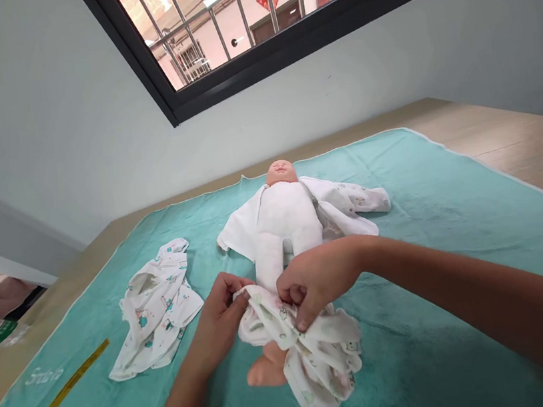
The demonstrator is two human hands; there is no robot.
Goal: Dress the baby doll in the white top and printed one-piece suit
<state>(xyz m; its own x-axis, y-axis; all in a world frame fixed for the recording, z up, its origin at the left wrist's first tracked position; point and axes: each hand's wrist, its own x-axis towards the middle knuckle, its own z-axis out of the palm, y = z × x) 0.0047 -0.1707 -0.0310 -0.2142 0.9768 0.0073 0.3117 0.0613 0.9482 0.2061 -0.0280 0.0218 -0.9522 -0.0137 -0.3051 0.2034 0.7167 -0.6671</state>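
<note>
A baby doll [286,218] lies on its back on a teal towel [444,206], head toward the wall, with an open white printed top spread under its body. Printed white trousers [317,352] are bunched around its lower legs; one bare foot [267,369] sticks out below. My left hand [221,315] pinches the trousers' waistband on the left side. My right hand [313,282] grips the same waistband on the right, fingers curled into the cloth.
A second crumpled printed garment [158,310] lies on the towel to the left of the doll. The towel covers a wooden tabletop [508,130] against a grey wall under a barred window [244,12]. A yellow strip [69,387] crosses the towel's near left corner.
</note>
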